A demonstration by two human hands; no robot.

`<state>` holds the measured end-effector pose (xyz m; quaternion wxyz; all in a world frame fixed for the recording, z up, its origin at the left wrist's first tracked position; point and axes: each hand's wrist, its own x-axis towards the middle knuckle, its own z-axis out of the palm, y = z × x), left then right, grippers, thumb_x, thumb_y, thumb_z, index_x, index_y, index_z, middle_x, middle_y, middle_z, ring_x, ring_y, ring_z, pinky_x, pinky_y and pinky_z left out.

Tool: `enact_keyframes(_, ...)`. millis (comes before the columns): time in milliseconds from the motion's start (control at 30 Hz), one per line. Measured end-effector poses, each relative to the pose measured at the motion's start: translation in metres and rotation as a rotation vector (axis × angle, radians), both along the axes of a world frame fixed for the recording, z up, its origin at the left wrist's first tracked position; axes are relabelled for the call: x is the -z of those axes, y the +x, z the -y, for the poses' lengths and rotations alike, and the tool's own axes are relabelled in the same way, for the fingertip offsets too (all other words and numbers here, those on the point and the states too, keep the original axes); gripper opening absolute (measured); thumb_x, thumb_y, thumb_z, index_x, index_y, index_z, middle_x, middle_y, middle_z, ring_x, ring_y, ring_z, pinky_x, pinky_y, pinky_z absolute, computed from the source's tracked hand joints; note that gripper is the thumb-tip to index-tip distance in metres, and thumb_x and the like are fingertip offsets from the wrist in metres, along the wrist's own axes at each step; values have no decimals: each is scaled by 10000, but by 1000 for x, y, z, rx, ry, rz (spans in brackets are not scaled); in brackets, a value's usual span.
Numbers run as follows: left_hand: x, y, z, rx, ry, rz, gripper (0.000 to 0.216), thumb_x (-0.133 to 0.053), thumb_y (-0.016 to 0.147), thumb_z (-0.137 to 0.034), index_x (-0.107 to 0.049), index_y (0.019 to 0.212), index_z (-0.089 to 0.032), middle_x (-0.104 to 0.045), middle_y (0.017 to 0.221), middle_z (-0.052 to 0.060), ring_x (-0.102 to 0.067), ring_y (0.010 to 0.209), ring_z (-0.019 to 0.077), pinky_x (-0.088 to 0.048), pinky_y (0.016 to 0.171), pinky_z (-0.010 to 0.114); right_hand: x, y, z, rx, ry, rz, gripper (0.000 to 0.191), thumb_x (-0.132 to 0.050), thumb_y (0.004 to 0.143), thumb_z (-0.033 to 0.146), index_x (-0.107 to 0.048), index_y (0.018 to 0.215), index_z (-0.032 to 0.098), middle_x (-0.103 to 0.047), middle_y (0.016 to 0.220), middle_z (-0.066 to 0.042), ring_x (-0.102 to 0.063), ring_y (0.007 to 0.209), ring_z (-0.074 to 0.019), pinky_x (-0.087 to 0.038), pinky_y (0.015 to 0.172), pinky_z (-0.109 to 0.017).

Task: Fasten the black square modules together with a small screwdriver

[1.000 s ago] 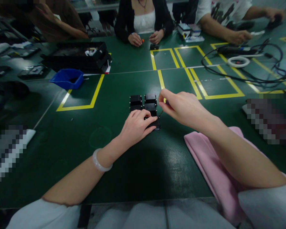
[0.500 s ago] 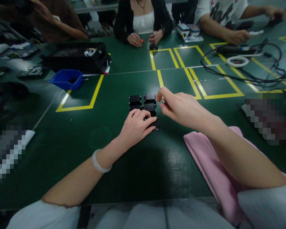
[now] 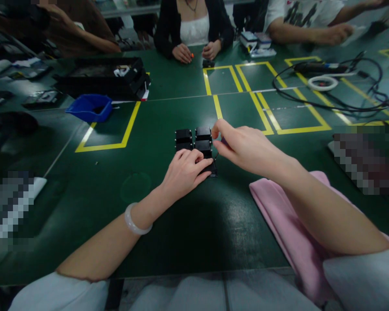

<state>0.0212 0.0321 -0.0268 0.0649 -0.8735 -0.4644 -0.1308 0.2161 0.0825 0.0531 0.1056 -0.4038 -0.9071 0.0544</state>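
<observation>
Several small black box-shaped parts (image 3: pixel 203 148) with shiny studs on their sides stand in two columns on the green table. My left hand (image 3: pixel 186 168) lies over the nearest ones, its thumb and forefinger gripping a black block (image 3: pixel 211 167) at the near right. In the pinched fingers of my right hand (image 3: pixel 236 140) is a small screwdriver (image 3: pixel 216 156); its thin dark shaft slants down to the right side of that block. The handle is mostly covered by my fingers, and the contact at the tip is too small to make out.
A pink cloth (image 3: pixel 272 203) lies under my right forearm. Left of centre are a blue scoop-shaped bin (image 3: pixel 90 108) and black trays (image 3: pixel 136 80). Coiled cables (image 3: pixel 278 97) spread at the right. Across the table sit other people, including one in a dark jacket (image 3: pixel 164 30).
My hands and the black parts stay almost in place; the right fingers have shifted slightly. A co-worker's hand at the far right has risen and moved right.
</observation>
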Motion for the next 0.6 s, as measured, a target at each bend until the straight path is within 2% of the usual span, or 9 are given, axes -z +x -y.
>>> enact_keyframes(100,0,0,0,3,-4,-2,289,-536,933,-320,-593,1193,-208,-565,990,61,-523,919,215,-378,843,374,0,-1,-1,13,21,32,282,-337,956,380,-522,1070,200,-643,745,-25,-550,621,-156,-239,552,-264)
enact_keyframes(300,0,0,0,4,-7,-12,293,-550,927,-335,-593,1191,-216,-564,992,57,-522,913,211,-376,838,371,3,0,-1,8,5,-17,278,-342,940,304,-486,1153,196,-654,790,-21,-556,636,-152,-260,562,-259)
enact_keyframes(500,0,0,0,-2,-7,-17,295,-543,931,-334,-588,1198,-217,-561,994,53,-520,919,209,-375,842,369,3,0,-2,23,38,8,276,-354,951,375,-527,1081,204,-651,752,-19,-546,615,-161,-235,553,-265)
enact_keyframes(600,0,0,0,-2,-7,-20,295,-544,931,-333,-591,1197,-215,-561,996,57,-520,916,210,-378,835,368,3,0,-2,28,42,21,268,-344,952,338,-524,1099,204,-650,752,-19,-546,609,-155,-238,555,-265)
